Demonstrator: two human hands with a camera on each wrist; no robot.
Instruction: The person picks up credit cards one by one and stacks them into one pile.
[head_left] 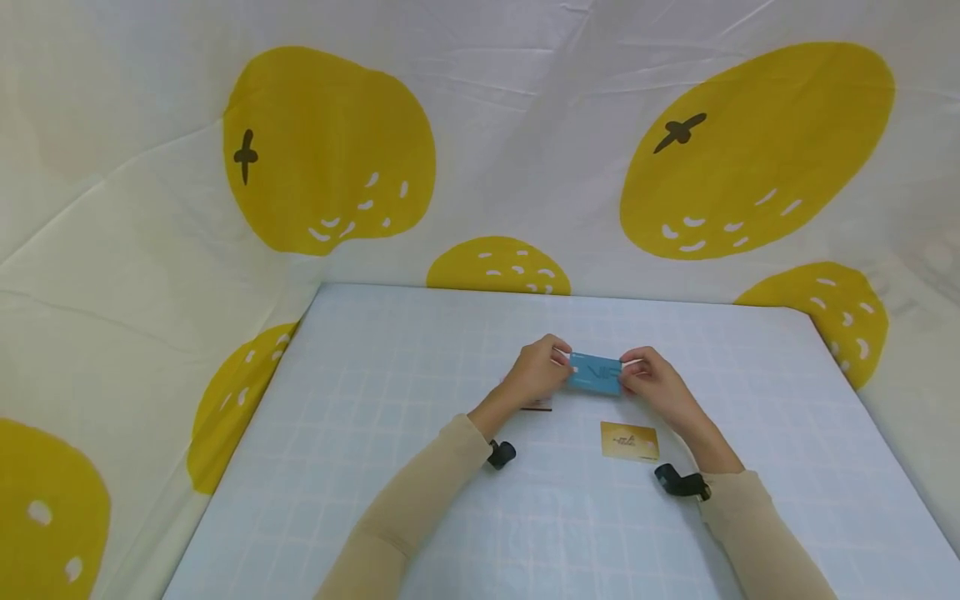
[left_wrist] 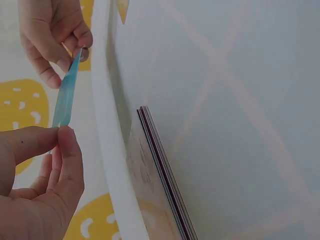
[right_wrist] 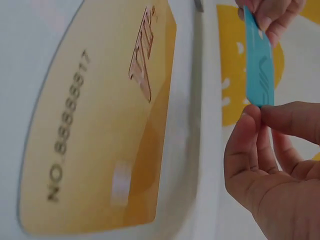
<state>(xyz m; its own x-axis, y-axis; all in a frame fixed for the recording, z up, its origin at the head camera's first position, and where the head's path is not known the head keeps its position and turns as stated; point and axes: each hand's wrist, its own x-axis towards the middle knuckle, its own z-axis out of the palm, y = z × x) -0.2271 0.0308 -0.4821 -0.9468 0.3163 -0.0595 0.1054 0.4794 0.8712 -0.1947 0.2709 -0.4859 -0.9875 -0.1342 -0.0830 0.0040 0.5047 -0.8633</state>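
Observation:
A blue VIP card point(head_left: 595, 373) is held off the table between both hands, face showing in the head view. My left hand point(head_left: 542, 367) pinches its left edge between thumb and fingers. The opposite edge is pinched by my right hand point(head_left: 651, 379). Both wrist views show the card nearly edge-on, the blue card point(left_wrist: 66, 97) spanning from one hand to the other. Below it on the table lies a gold VIP card point(head_left: 630, 441), its printed number readable in the right wrist view. A stack of cards point(left_wrist: 167, 180) rests under my left forearm, mostly hidden in the head view.
The table point(head_left: 390, 392) wears a pale checked cover. Behind and beside it hangs a white cloth point(head_left: 510, 150) printed with yellow fruit. A black wrist camera point(head_left: 678, 482) sits on the right wrist, another point(head_left: 502, 454) on the left.

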